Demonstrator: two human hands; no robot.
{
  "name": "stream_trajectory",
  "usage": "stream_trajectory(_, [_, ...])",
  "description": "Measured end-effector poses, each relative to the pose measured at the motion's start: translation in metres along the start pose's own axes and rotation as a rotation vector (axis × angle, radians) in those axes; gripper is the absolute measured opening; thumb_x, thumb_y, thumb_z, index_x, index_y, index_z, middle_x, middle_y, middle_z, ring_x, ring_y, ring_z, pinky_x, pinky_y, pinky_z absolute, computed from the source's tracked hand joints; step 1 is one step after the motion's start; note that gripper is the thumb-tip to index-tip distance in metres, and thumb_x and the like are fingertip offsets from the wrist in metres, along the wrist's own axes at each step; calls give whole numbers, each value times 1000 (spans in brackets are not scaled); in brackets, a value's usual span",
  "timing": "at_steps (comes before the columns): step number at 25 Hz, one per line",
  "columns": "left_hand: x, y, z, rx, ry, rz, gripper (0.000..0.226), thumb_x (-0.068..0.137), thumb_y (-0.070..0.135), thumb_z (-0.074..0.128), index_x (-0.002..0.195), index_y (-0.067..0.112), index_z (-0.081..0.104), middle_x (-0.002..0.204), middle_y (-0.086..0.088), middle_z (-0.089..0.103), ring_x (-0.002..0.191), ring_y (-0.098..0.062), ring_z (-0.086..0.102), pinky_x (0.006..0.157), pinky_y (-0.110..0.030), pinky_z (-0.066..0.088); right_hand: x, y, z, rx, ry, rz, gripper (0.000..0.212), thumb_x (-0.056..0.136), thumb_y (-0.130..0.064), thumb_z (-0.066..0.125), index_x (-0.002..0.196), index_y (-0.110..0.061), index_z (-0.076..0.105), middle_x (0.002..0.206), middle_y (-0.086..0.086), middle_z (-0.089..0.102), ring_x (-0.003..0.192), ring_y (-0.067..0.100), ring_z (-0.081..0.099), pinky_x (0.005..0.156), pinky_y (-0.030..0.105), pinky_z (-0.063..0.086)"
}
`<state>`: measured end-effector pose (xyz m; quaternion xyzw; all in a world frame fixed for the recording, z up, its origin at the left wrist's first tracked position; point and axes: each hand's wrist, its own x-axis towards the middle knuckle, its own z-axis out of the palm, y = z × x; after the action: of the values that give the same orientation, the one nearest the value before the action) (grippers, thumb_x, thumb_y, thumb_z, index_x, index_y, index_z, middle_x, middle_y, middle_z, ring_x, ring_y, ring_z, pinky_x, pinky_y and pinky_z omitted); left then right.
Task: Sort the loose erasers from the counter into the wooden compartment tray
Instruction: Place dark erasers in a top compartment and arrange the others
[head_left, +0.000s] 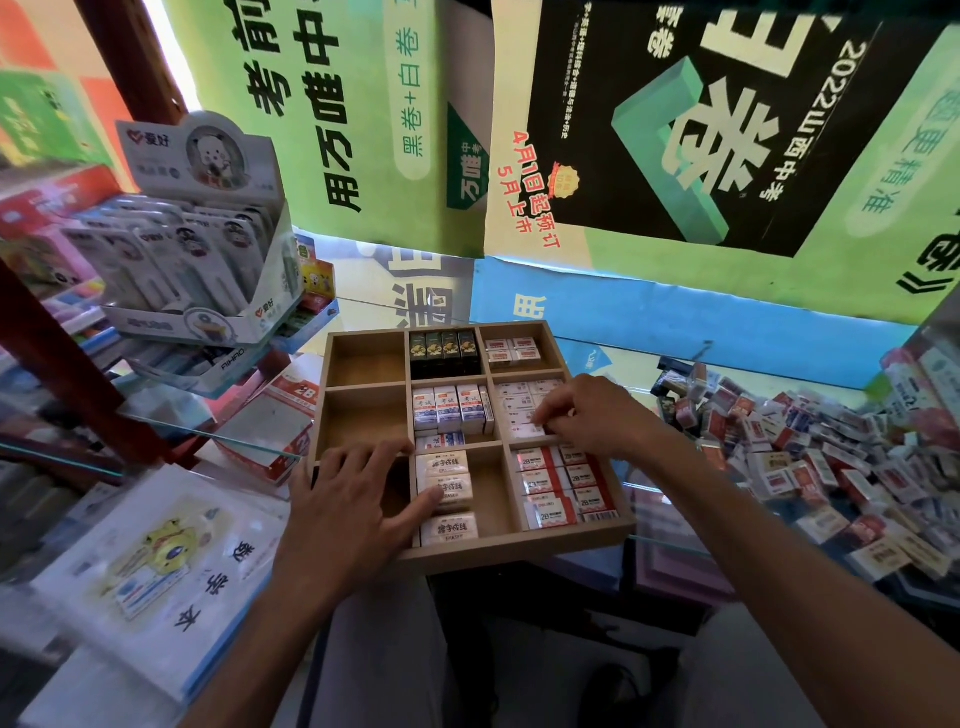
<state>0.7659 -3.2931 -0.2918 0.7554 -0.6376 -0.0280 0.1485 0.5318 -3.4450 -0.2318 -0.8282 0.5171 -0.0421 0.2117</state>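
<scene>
Wooden compartment tray (522, 545) sits on glass worktop (670, 525), near edge overhanging. Left hand (358, 499) lies flat over the tray's near-left cell, fingers straight, thumb touching a cream eraser (449, 486); grip holds nothing. Right hand (592, 415) over the middle-right cell, fingertips pinching a white eraser (530, 429) (narrow grip). Loose erasers (810, 452) piled right of the tray.

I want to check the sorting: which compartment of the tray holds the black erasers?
The far middle compartment: its erasers stand in dark black wrappers, while all other filled compartments hold white or cream ones.
</scene>
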Motion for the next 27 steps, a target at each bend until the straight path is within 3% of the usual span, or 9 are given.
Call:
stream_trajectory(5, [1,2,0,-9,21,4,67,76,84,23,125,44,43,129,10,56,123,-20,47,104,-52,29,-12,1,7,-81,87,-102,23,89,-17,57,97,-24,77,106,-4,73,98,14,61,92,34,48])
stream_trajectory(8, [0,0,1,-10,20,2,67,76,84,23,126,44,43,131,10,55,124,-21,46,105,-53,29,-14,10,13,5,101,-136,27,88,-10,55,100,-21,77,106,-2,72,95,13,60,89,32,49])
stream_trajectory(10, [1,1,0,-12,13,3,69,75,85,22,127,43,42,132,9,54,125,-21,46,104,-53,30,-12,23,14,161,280,-80,26,89,-6,54,99,-16,75,105,0,70,90,11,57,78,21,45])
stream_trajectory(12, [1,1,0,-11,2,-2,71,74,85,21,128,43,41,134,10,53,126,-21,45,104,-51,31,-6,41,13,299,522,97,25,90,-1,52,103,-14,69,110,3,68,94,14,58,76,24,43])
stream_trajectory(13, [1,1,0,-11,-3,-5,72,73,85,20,128,43,41,135,10,52,126,-21,44,104,-51,31,-2,53,12,293,559,184,28,88,2,52,107,-14,66,114,4,66,101,18,58,80,28,46])
stream_trajectory(16, [1,1,0,-15,-12,-2,72,73,85,20,129,43,40,136,9,51,127,-22,43,104,-51,31,9,84,17,15,362,234,44,82,-2,60,122,-19,62,129,6,59,115,30,55,90,41,50])
stream_trajectory(18, [0,1,-1,-25,-13,-5,74,73,85,20,130,42,41,136,8,52,127,-22,44,104,-52,31,17,92,23,-128,250,165,32,89,-19,55,120,-20,65,127,6,61,109,34,57,87,42,50])
stream_trajectory(22, [1,3,-2,-21,-13,-8,75,72,86,20,129,42,42,136,8,52,127,-22,44,105,-53,31,27,91,23,-226,342,259,22,88,-34,58,85,-15,68,89,8,67,89,31,62,71,33,46])
stream_trajectory(27, [0,2,-2,-34,-4,8,77,72,89,18,127,42,43,133,8,54,124,-23,47,103,-56,34,22,82,24,18,557,241,11,92,-27,60,92,-16,57,92,2,65,83,24,61,69,33,45])
